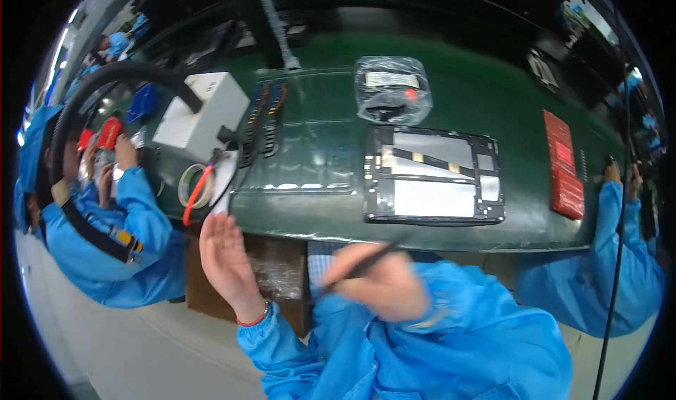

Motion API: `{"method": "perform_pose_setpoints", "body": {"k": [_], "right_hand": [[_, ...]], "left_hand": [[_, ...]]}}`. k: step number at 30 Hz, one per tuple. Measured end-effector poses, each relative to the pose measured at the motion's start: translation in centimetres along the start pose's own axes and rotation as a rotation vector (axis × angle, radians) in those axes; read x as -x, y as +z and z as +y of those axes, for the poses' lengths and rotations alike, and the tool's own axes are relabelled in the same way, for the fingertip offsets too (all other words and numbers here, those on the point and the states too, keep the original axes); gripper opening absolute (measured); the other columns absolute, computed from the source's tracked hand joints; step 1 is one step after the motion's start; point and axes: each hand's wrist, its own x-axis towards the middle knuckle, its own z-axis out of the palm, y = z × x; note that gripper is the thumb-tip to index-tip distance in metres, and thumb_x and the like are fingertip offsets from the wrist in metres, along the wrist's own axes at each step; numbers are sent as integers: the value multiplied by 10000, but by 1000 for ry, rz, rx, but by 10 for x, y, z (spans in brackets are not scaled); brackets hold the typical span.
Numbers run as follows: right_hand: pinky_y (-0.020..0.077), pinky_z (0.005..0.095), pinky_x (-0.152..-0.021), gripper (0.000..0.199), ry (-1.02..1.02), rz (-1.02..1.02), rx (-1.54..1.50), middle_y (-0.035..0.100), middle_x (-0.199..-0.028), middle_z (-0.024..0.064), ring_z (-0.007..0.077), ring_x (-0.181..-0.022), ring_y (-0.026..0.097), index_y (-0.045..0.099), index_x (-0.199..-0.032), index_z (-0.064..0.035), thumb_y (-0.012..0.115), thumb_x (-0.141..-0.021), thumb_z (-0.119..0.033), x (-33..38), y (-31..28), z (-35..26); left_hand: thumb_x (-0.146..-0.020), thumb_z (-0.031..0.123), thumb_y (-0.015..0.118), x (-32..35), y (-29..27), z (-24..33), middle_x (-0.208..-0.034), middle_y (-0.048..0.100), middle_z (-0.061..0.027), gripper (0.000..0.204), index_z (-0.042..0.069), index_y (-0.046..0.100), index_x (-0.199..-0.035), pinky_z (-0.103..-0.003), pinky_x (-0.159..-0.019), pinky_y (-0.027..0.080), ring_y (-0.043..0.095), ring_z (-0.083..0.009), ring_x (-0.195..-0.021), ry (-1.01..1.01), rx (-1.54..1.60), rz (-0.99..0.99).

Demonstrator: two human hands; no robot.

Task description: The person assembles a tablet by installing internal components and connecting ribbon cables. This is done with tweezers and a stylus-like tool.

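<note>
My left hand (225, 259) is held up at the table's front edge, its fingers stretched out and nothing in them. It is close to an orange-red strip (198, 194) and a roll of tape (186, 186). In front of my body, my right hand (386, 284) grips a slim dark pen-like tool (367, 260); motion blurs both, so the tool's exact kind does not show. An opened tablet-like device (433, 197) lies on the green table beyond that hand, with silver panels, a black frame and a diagonal dark strip showing. Neither hand touches it.
A clear bag (394, 101) with dark contents lies behind the device. Red wrapped packs (563, 164) are to the right, dark component strips (271, 122) to the left. A black hose (67, 125) arches from a white box (201, 115). Co-workers sit on both sides; a cardboard box (274, 259) is below.
</note>
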Motion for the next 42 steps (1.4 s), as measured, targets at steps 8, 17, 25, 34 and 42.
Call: {"method": "perform_pose_setpoints", "body": {"k": [8,17,25,34,42], "right_hand": [[404,219,-721,120,-221,487,826,533,-878,32,89,-799,496,543,-964,-1,523,-853,-41,-25,-172,-104],[420,228,-658,141,-81,514,1034,561,-857,58,110,-739,531,586,-931,4,558,-826,-86,-37,-212,-84],[455,284,-684,150,2,465,1230,576,-880,114,210,-791,584,579,-929,22,556,-816,-75,-40,-207,-88],[448,276,-666,151,-95,543,1155,576,-856,108,200,-760,578,593,-920,12,577,-797,-74,-36,-215,-81],[441,264,-658,139,-52,515,1197,576,-838,93,179,-752,569,601,-911,0,585,-787,-60,-35,-211,-84]], "left_hand": [[-783,126,576,-28,212,-99,-881,608,-98,165,55,630,-922,-382,-749,434,580,-247,-872,287,-791,-1128],[-715,193,663,-31,222,-157,-952,573,-27,283,98,597,-973,-378,-833,347,513,-231,-946,561,-1130,-1113],[-714,129,660,-30,223,-158,-984,568,-49,317,85,590,-1020,-380,-857,368,526,-239,-951,513,-1072,-1142],[-711,106,660,-29,226,-156,-965,567,-52,341,89,602,-1047,-375,-848,384,530,-236,-934,610,-1131,-1187],[-709,113,669,-28,225,-160,-1000,575,-103,431,35,538,-1112,-383,-867,385,532,-266,-952,546,-1112,-1153]]}}
